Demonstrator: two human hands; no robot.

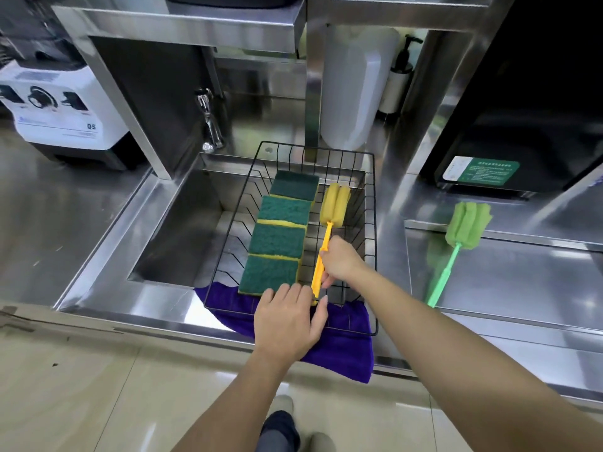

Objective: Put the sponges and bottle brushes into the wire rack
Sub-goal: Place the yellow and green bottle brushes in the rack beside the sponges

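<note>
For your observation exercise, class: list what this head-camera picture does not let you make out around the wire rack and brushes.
- Yellow brush: the handle's near end, hidden by the right hand and left hand.
- Wire rack: part of the front rim, behind the left hand.
- Purple cloth: how far it extends under the rack.
- Green label: print too small to read.
- Pump bottle: partly behind a steel post.

The letters "QS" are printed in dark type on the lower front of the white blender base (62, 115), far to the left of the left hand (287, 318). On the black machine beyond the right hand (341, 261), a green label (481, 171) carries white lines too small to be read.
</note>
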